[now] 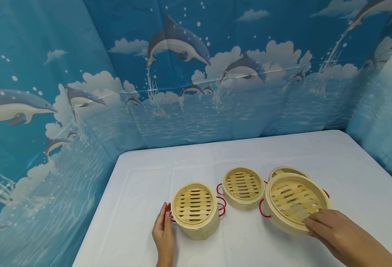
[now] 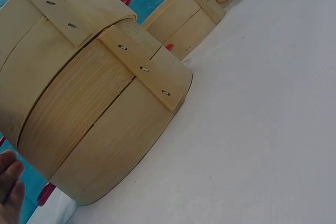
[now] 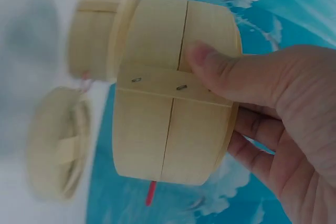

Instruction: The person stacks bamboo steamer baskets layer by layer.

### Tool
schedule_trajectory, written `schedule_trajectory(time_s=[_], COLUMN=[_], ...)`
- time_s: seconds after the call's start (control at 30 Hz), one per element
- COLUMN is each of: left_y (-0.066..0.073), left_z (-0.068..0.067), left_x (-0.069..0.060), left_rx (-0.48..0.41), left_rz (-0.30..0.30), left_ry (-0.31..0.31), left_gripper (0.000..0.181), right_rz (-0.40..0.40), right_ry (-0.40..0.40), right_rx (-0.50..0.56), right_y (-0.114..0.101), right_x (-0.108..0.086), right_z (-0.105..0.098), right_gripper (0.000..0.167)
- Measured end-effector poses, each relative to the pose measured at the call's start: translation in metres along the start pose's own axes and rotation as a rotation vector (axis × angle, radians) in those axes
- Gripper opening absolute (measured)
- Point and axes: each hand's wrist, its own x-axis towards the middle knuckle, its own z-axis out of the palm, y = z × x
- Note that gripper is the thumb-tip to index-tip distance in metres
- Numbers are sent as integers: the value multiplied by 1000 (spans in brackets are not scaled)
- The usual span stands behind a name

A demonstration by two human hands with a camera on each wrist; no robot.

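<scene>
My left hand [image 1: 164,231] is beside a stack of two bamboo steamer baskets [image 1: 197,226], its fingers fairly straight against the red handle side. Slatted bottoms show inside the baskets, and the left wrist view has the stapled wall [image 2: 105,108] up close. In my right hand [image 1: 332,231] is another bamboo steamer basket [image 1: 296,200], raised and tilted. The right wrist view shows the thumb [image 3: 215,69] on its outer wall and the fingers round the rim. A single steamer basket [image 1: 243,185] stands between the stack and the held one.
Behind the held basket lies a round bamboo lid [image 1: 287,170], partly hidden, with a strap on top in the right wrist view. Everything stands on a white-covered table [image 1: 142,174]. A blue dolphin-print curtain [image 1: 196,122] surrounds its back and sides.
</scene>
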Motion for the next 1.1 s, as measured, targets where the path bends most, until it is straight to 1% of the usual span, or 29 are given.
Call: schedule_trajectory(time_s=[0.07, 0.13, 0.2, 0.3, 0.43, 0.53, 0.67, 0.7, 0.77, 0.8, 0.93, 1.1], left_y=[0, -1, -2, -2, -1, 0, 0, 1, 1, 1, 2, 1], left_z=[0, -1, -1, -1, -1, -1, -1, -1, -1, -1, -1, -1], left_x=[0, 1, 2, 3, 3, 2, 1, 1, 1, 1, 1, 1], left_rx=[1, -2, -5, -9, -7, 3, 8, 10, 7, 7, 9, 15], left_rz=[5, 12, 18, 29, 28, 17, 2, 1, 2, 4, 9, -2], left_ry=[-1, -3, -6, -6, -10, -10, -1, 1, 1, 1, -5, -10], left_gripper=[32, 32, 32, 32, 32, 33, 32, 32, 32, 32, 32, 33], right_rz=[-20, -26, -35, -75, -157, -214, -280, -294, -328, -344, -394, -420], right_ry=[53, 77, 81, 93, 104, 93, 80, 82, 92, 96, 97, 58], right_rx=[1, 10, 33, 89, 179, 240, 281, 286, 286, 285, 275, 255], right_y=[0, 0, -1, -2, -6, -10, -20, -22, -28, -31, -41, -50], right_x=[21, 40, 57, 80, 107, 124, 140, 143, 148, 150, 157, 162], right_z=[-2, -5, -7, -6, 1, 10, 21, 24, 29, 32, 40, 46], right_gripper=[63, 62, 62, 58, 50, 44, 13, 14, 30, 33, 27, 23])
